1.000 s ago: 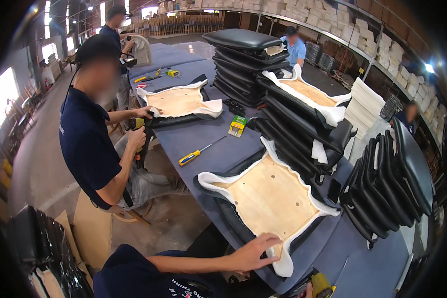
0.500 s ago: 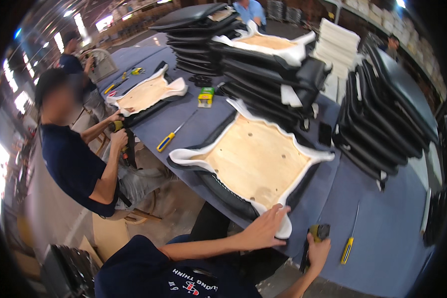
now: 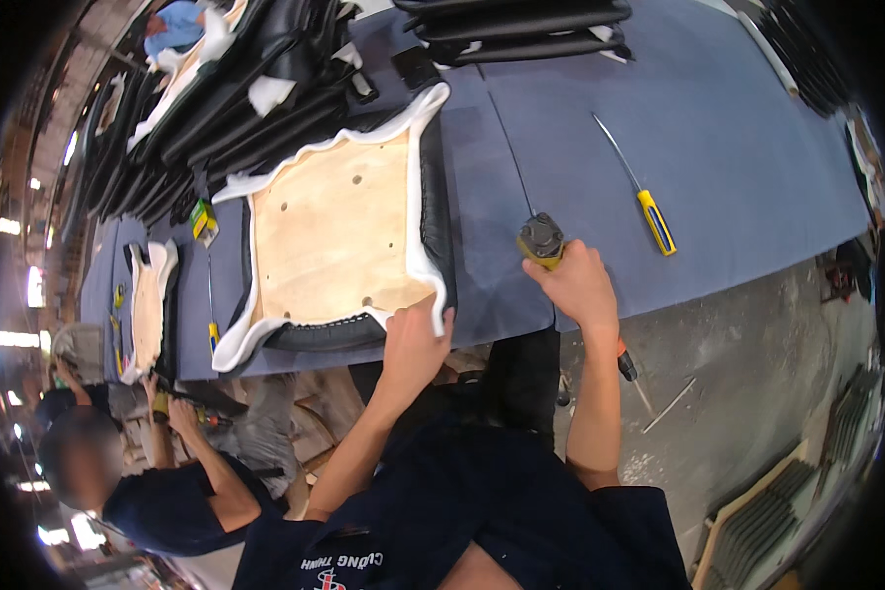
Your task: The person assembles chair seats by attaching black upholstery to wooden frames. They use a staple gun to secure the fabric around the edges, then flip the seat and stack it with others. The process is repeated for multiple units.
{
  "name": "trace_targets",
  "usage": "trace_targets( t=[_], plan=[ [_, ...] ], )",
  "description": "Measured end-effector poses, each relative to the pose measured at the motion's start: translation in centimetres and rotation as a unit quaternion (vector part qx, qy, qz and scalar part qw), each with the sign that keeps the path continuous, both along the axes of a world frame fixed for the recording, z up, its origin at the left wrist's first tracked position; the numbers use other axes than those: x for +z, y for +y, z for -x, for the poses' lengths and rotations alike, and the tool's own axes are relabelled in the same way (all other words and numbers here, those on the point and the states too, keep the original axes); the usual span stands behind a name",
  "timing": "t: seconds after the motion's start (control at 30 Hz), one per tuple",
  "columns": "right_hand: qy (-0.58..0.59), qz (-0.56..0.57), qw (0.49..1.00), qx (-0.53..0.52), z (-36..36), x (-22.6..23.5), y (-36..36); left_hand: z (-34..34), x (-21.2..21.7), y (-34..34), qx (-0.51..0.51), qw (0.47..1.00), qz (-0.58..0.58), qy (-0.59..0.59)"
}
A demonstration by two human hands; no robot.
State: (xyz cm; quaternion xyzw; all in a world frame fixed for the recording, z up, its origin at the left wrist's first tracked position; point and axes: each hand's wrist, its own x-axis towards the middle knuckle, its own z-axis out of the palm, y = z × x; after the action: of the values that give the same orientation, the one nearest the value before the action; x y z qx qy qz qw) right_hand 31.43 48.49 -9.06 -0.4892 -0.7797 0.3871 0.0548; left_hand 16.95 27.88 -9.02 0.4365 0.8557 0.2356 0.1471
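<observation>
A chair seat [image 3: 329, 231] lies bottom up on the blue-grey cloth of the table, its bare plywood framed by white padding and a black cover. My left hand [image 3: 418, 342] is closed on the cover's white edge [image 3: 428, 280] at the near right corner. To the right, just over the table's front edge, my right hand [image 3: 578, 283] is wrapped around a yellow and black staple gun [image 3: 543, 236], apart from the seat. A hose with an orange and black fitting [image 3: 624, 359] hangs below my right forearm.
A yellow-handled screwdriver [image 3: 657, 224] lies right of the staple gun; another [image 3: 213, 329] lies left of the seat near a green and yellow box [image 3: 204, 222]. Black seats [image 3: 521, 25] are stacked at the back. At left, a co-worker [image 3: 182, 492] handles another seat [image 3: 149, 310].
The view has swung right and down. My right hand has brought the staple gun up over the table edge, and my left fingers have closed on the seat's corner.
</observation>
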Motion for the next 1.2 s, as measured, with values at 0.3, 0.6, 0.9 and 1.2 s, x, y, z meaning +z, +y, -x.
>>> trace_targets(
  t=[0.3, 0.6, 0.9, 1.2],
  plan=[
    [0.011, -0.011, 1.000, -0.012, -1.8, 2.2, -3.4, 5.7, 1.5, -0.1, -0.154, 0.987, 0.032, 0.030],
    [0.141, -0.085, 0.986, -0.012, -4.7, -1.3, -14.9, 10.5, -6.4, -1.0, -0.062, 0.917, -0.206, -0.335],
    [0.031, -0.029, 0.999, 0.031, 1.3, 0.8, -13.5, 11.0, -7.0, -1.0, -0.033, 0.859, -0.250, -0.445],
    [0.000, -0.093, 0.977, 0.191, 3.0, -0.7, -11.4, 9.9, -6.9, -0.7, 0.003, 0.889, -0.247, -0.384]
  ],
)
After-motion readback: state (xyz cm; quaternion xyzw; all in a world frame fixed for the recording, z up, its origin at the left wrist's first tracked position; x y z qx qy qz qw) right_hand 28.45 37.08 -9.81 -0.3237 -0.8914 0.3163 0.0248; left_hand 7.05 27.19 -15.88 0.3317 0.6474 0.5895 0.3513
